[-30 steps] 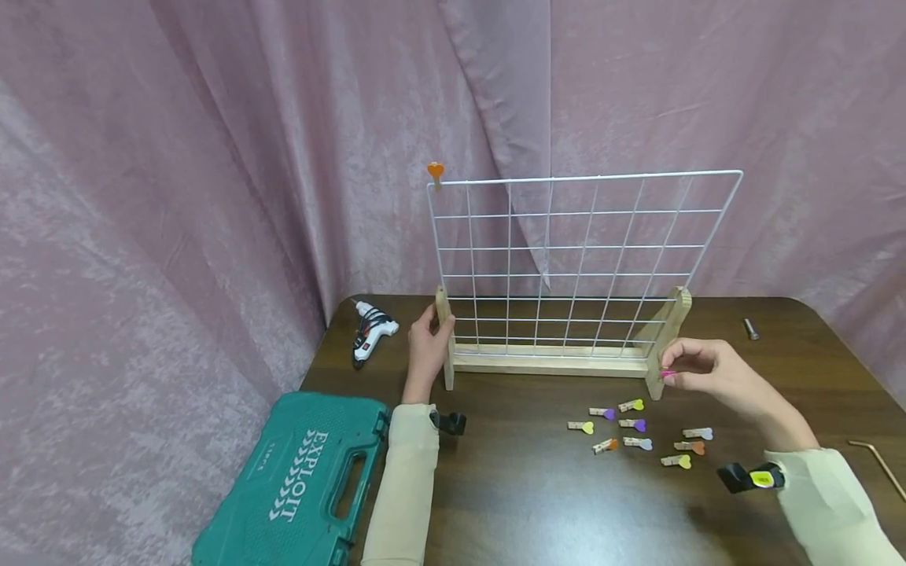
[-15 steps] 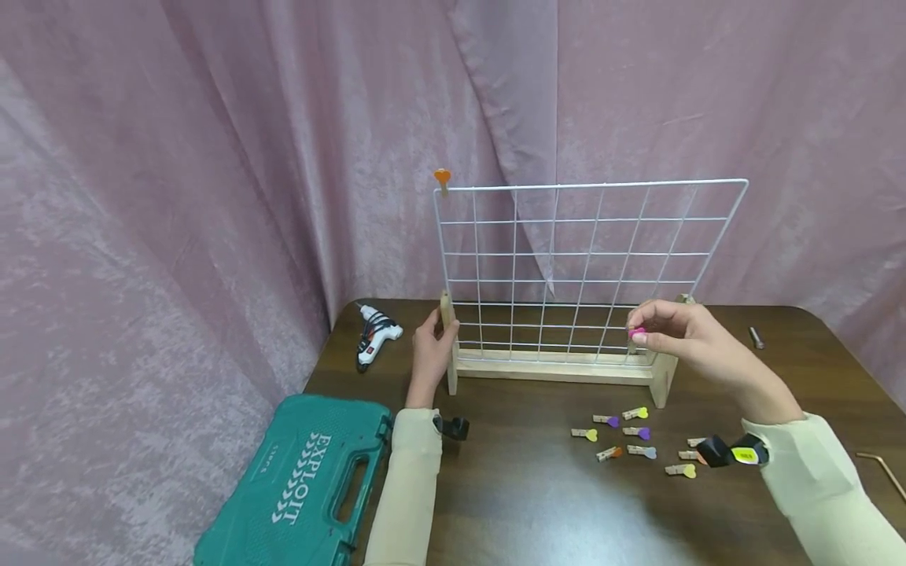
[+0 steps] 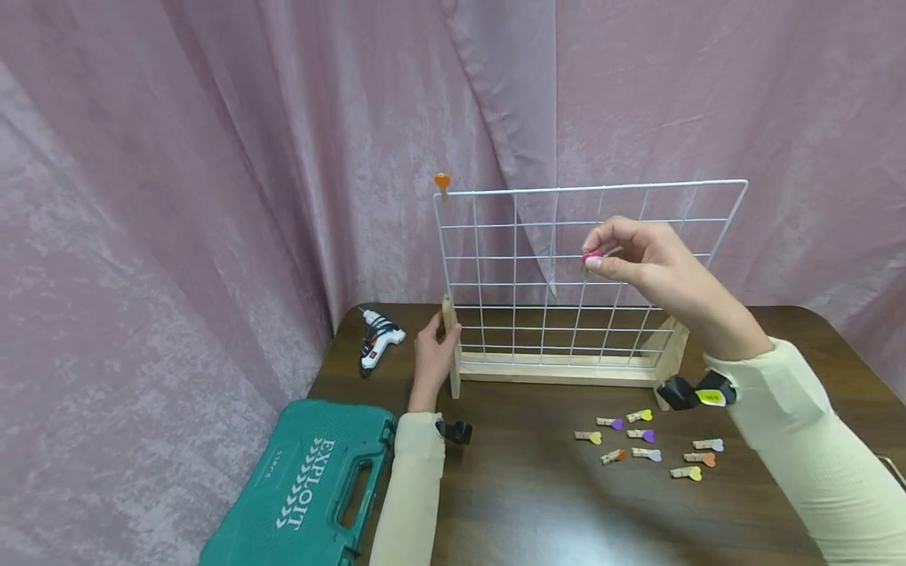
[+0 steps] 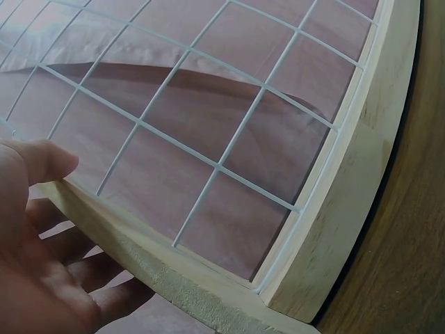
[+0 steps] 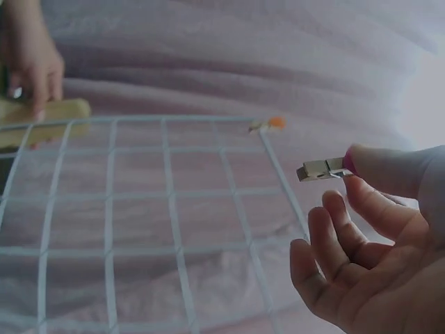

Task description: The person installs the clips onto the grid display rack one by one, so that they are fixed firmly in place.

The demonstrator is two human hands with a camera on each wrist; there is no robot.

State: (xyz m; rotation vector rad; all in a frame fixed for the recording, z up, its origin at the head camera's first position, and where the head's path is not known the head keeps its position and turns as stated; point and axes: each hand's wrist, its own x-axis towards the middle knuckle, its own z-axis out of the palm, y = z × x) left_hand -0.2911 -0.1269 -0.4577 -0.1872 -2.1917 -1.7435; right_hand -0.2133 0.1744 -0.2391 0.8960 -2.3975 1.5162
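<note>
My right hand (image 3: 644, 255) pinches a small wooden clothespin (image 5: 323, 169) with a pink top between thumb and index finger, in front of the white wire grid (image 3: 555, 224). In the right wrist view its jaw end points left, toward the grid's edge. My left hand (image 3: 432, 358) grips the left wooden upright (image 3: 449, 314) of the grid's stand, thumb on one side and fingers on the other, as the left wrist view shows. An orange heart clothespin (image 3: 442, 183) is clipped on the grid's top left corner.
Several heart clothespins (image 3: 646, 454) in yellow, purple, orange and pale blue lie on the brown table (image 3: 524, 487) before the stand. A green tool case (image 3: 304, 479) lies at the front left, with a white glue gun (image 3: 381, 339) behind it. A pink curtain hangs behind.
My right hand has risen and moved left with the pink clothespin, from beside the stand's right upright to in front of the grid's upper part. My left hand stays on the left upright.
</note>
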